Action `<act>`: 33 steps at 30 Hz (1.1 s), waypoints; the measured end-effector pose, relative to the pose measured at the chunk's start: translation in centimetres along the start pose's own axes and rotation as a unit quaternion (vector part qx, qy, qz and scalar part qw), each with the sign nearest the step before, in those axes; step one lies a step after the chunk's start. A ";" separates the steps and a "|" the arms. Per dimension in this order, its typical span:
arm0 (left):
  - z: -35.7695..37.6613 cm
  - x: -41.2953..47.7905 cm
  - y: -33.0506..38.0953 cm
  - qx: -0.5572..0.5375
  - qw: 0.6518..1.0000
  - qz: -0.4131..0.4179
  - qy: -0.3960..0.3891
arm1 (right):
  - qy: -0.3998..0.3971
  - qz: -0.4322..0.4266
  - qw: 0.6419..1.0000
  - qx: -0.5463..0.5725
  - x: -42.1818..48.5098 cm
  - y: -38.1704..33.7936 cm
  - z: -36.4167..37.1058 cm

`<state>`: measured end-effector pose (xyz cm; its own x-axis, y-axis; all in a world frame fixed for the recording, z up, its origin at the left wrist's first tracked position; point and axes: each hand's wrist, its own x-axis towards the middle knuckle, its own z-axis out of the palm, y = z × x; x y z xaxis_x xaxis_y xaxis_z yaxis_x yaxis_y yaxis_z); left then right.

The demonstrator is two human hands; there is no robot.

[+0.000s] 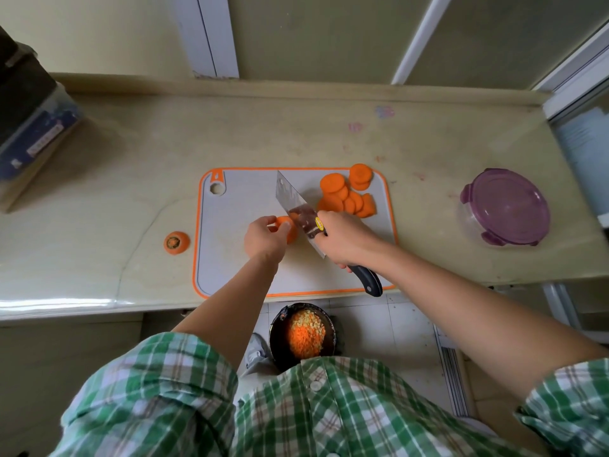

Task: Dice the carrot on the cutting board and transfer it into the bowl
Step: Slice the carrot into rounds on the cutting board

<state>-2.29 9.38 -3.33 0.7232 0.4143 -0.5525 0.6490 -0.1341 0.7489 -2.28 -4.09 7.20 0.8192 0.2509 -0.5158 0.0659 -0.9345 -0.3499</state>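
A grey cutting board (250,272) with an orange rim lies on the counter. My left hand (265,237) holds a short carrot piece (286,225) near the board's middle. My right hand (346,237) grips the black handle of a cleaver (295,201), whose blade sits against the right side of that piece. Several carrot rounds (347,196) are piled at the board's back right corner. A clear bowl (504,207) with a purple clip lid stands on the counter to the right.
A cut carrot top (176,242) lies on the counter left of the board. Below the counter edge, a dark bin (301,334) on the floor holds carrot scraps. A dark box (29,120) stands at the far left.
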 end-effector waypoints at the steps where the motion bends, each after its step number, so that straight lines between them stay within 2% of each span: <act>1: 0.0 0.0 0.0 0.004 1.000 0.002 0.001 | 0.000 -0.001 1.000 -0.002 0.2 -0.1 0.1; 9: 0.2 0.3 0.0 0.027 0.999 0.021 0.000 | 0.031 -0.014 0.999 -0.027 1.6 -0.6 1.4; 15: 0.2 0.4 0.0 0.046 0.998 0.030 -0.004 | 0.045 -0.021 0.999 0.000 3.5 -0.8 2.6; 21: 0.1 0.5 -0.4 0.010 0.999 0.040 -0.011 | 0.082 -0.029 0.993 0.074 3.8 1.4 8.1; 24: -0.1 0.4 -0.3 0.008 0.999 0.037 -0.016 | 0.086 -0.033 0.993 0.079 4.0 1.8 7.5; 30: -0.1 0.4 -0.4 0.031 0.998 0.053 -0.020 | 0.109 -0.029 0.994 0.007 3.8 1.6 3.7; 33: 0.0 0.6 -0.4 0.023 0.998 0.048 -0.014 | 0.089 -0.033 0.995 0.044 3.0 1.4 1.9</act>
<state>-2.11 9.70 -3.97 0.7883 0.3716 -0.4904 0.5866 -0.2134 0.7812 -0.87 -4.18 3.66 0.9032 0.2540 -0.3460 0.0781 -0.8899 -0.4495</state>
